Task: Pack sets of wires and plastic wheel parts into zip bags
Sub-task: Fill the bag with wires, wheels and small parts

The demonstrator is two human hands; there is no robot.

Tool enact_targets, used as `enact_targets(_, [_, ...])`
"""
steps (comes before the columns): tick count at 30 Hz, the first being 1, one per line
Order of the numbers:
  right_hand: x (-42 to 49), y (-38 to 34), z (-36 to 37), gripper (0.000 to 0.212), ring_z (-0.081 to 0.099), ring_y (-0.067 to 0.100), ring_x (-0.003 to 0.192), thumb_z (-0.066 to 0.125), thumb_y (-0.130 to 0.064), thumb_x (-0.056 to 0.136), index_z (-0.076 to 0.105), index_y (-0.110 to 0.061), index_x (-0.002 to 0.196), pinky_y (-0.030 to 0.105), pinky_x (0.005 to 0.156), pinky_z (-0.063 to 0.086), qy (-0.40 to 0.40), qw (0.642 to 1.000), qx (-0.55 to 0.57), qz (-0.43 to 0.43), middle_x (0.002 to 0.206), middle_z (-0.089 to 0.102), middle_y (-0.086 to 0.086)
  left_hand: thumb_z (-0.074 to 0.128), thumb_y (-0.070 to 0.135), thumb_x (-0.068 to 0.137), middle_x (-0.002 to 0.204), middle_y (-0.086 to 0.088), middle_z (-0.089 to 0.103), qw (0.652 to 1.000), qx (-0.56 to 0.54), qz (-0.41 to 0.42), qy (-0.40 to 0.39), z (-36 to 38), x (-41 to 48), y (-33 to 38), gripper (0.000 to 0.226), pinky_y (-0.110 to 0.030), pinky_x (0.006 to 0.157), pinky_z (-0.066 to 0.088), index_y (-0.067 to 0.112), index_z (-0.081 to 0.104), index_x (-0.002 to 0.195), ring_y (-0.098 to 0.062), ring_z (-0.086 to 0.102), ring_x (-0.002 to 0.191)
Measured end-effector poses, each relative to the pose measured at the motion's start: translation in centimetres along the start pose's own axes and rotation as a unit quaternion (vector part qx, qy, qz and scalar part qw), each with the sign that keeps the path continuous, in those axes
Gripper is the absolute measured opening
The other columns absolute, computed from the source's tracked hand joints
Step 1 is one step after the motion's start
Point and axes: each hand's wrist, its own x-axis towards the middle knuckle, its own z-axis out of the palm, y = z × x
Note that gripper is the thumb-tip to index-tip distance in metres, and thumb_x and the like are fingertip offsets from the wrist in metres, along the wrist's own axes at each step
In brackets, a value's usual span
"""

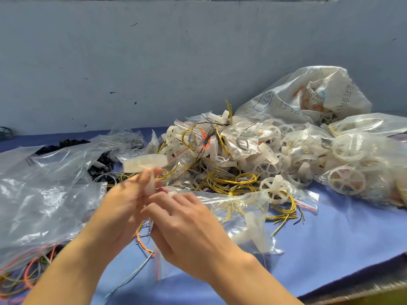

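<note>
Holding a blurred white plastic wheel part (145, 164) upright above the blue desk (334, 236), your left hand (119, 208) pinches its stem between curled fingers. Your right hand (187, 225) lies against the left, fingers bent toward the same stem; blur hides whether they grip anything. A loose bundle of wires (143, 242), orange, grey and yellow, hangs below both hands. Just beyond them lies a clear zip bag (308, 200) containing yellow wires and white plastic pieces. Behind it rises a heap (231, 150) of filled bags, wheels and wires. A large clear bag (44, 194) sits at your left, a printed sack (308, 95) at far right.
</note>
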Motion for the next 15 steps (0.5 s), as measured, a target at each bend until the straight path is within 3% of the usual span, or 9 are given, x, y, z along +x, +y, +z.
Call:
enact_targets(2, [0.1, 0.7, -0.2, 0.034, 0.057, 0.024, 0.101, 0.040, -0.020, 0.094, 0.056, -0.019, 0.123, 0.039, 0.090, 0.042, 0.011, 1.000, 0.007, 0.026, 0.121, 0.057, 0.000, 0.056, 0.040, 0.086, 0.069, 0.003, 0.062, 0.993, 0.103, 0.031, 0.058, -2.2, 0.3, 0.7, 0.036, -0.021, 0.052, 0.054, 0.013, 0.068, 0.107, -0.008, 0.063, 0.058])
enact_targets(4, [0.3, 1.6, -0.4, 0.038, 0.056, 0.022, 0.103, 0.039, -0.020, 0.093, 0.054, -0.022, 0.128, 0.039, 0.090, 0.043, 0.017, 0.998, 0.009, 0.064, 0.123, 0.057, -0.001, 0.053, 0.035, 0.090, 0.065, 0.002, 0.057, 0.984, 0.164, -0.008, 0.070, -4.4, 0.3, 0.8, 0.034, -0.022, 0.045, 0.051, 0.009, 0.067, 0.108, -0.010, 0.056, 0.050])
enact_targets(8, [0.4, 3.8, 0.2, 0.044, 0.046, 0.021, 0.120, 0.046, -0.018, 0.096, 0.046, -0.029, 0.138, 0.039, 0.101, 0.038, -0.029, 0.993, 0.008, 0.116, 0.136, 0.047, -0.003, 0.054, 0.020, 0.087, 0.068, -0.012, 0.058, 0.974, 0.164, -0.154, -0.009, -6.8, -1.3, -0.4, 0.028, -0.027, 0.038, 0.044, 0.001, 0.072, 0.094, -0.018, 0.050, 0.045])
enact_targets(11, [0.5, 4.3, 1.1, 0.045, 0.042, 0.021, 0.125, 0.041, -0.021, 0.100, 0.038, -0.031, 0.144, 0.037, 0.106, 0.032, -0.059, 0.989, 0.005, 0.132, 0.140, 0.045, -0.003, 0.059, 0.025, 0.085, 0.073, -0.013, 0.059, 0.958, 0.209, -0.171, -0.091, -7.1, -2.1, -1.1, 0.024, -0.028, 0.041, 0.045, 0.008, 0.072, 0.073, -0.020, 0.051, 0.051])
enact_targets(15, [1.0, 4.8, 1.6, 0.045, 0.047, 0.026, 0.123, 0.027, -0.038, 0.106, 0.031, -0.026, 0.149, 0.040, 0.104, 0.033, -0.102, 0.974, 0.018, 0.203, 0.136, 0.054, 0.002, 0.062, 0.031, 0.084, 0.078, -0.011, 0.060, 0.950, 0.232, -0.162, -0.130, -7.0, -2.1, -1.1, 0.026, -0.026, 0.045, 0.045, 0.008, 0.071, 0.076, -0.018, 0.053, 0.056])
